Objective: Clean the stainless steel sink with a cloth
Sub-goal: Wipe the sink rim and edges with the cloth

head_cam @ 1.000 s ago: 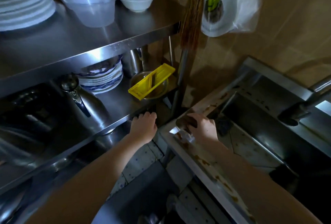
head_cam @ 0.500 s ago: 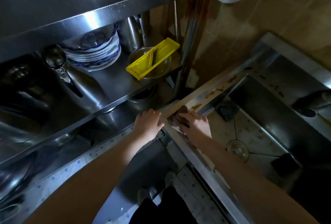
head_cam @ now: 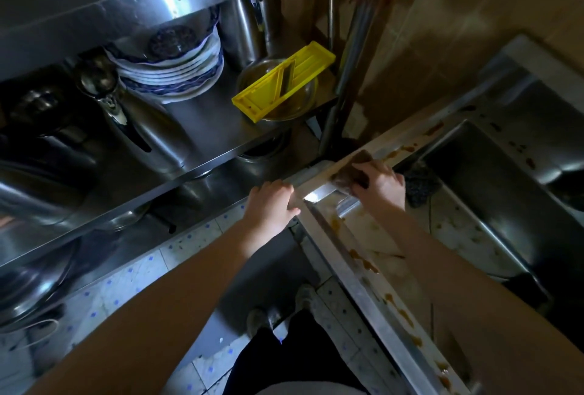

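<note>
Ok so this one's barely started, as far as I can tell. The right hand (head_cam: 380,184) has its fingers clamped down on a brown cloth (head_cam: 346,173), pressed onto the rim right at the near-left corner of the sink (head_cam: 339,247). The left hand (head_cam: 271,208) is just beside it with its fingers hooked over the outside edge of that same corner, looks like it's there to brace. The only bit that looks properly wiped is a small shiny patch (head_cam: 316,196) at the corner next to the cloth. Everything else looks like it's waiting its turn: brown sauce-like smears (head_cam: 368,265) run all the way down the front rim toward the person, there are more blobs (head_cam: 407,148) on the side rim just past the cloth, and spots (head_cam: 521,149) on the far ledge too. The basin floor (head_cam: 458,230) looks speckled and hasn't been touched by the look of it, and there's a dark scrubber (head_cam: 422,184) sitting in its corner near the right hand. So I'd call it one corner done, with both rims, the back ledge and the whole basin left to go.
</note>
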Demonstrator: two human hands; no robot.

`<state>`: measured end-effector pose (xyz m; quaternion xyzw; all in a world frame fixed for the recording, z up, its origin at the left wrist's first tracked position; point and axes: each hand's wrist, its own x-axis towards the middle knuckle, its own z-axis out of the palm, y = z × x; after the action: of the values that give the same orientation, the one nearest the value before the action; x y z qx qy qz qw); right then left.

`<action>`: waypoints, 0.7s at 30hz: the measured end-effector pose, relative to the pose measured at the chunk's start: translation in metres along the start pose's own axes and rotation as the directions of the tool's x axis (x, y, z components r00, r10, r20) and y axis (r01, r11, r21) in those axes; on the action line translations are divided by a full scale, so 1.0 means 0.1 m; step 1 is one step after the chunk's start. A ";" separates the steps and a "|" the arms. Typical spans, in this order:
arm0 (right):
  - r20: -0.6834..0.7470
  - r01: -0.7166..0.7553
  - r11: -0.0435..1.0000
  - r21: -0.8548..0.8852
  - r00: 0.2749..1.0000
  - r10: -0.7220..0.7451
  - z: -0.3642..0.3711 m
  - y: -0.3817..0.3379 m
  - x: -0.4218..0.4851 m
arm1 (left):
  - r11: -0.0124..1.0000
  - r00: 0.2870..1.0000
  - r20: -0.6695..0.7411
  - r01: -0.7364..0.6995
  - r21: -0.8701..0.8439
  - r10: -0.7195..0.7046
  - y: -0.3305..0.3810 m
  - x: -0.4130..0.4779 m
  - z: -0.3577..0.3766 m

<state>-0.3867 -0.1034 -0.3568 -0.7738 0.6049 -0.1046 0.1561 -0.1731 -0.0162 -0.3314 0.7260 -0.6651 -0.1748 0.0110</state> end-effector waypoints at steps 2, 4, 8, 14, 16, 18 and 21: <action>0.001 -0.078 0.997 0.027 0.997 0.078 -0.05 0.05 0.09 | 1.000 1.000 -0.005 0.005 -0.009 -0.005 0.00 -0.01 0.02; -0.001 -0.117 0.992 0.044 0.993 0.117 -0.08 0.06 0.12 | 1.000 1.000 -0.017 0.015 -0.026 -0.015 0.01 -0.03 0.04; -0.010 -0.084 0.993 0.087 0.996 0.085 -0.03 -0.07 -0.04 | 0.997 0.999 -0.007 0.036 -0.062 -0.037 0.00 -0.03 0.05; 0.065 0.096 0.994 0.051 0.993 -0.100 0.25 -0.36 -0.47 | 0.999 0.999 0.023 0.045 -0.025 -0.045 0.01 -0.02 0.06; 0.064 0.109 0.994 0.017 0.992 -0.110 0.29 -0.34 -0.48 | 0.999 0.999 0.025 0.044 -0.025 -0.043 0.01 -0.01 0.05; 0.052 0.109 0.994 0.001 0.993 -0.109 0.26 -0.30 -0.42 | 0.999 0.999 0.012 0.043 -0.024 -0.042 0.01 -0.01 0.06; 0.032 0.062 0.998 0.033 0.997 -0.063 0.18 -0.22 -0.26 | 0.998 0.998 -0.002 0.057 -0.021 -0.057 0.03 -0.02 0.06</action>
<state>-0.3670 -0.0718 -0.3650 -0.7915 0.5759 -0.1062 0.1750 -0.1776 -0.0133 -0.3361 0.7446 -0.6422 -0.1813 0.0145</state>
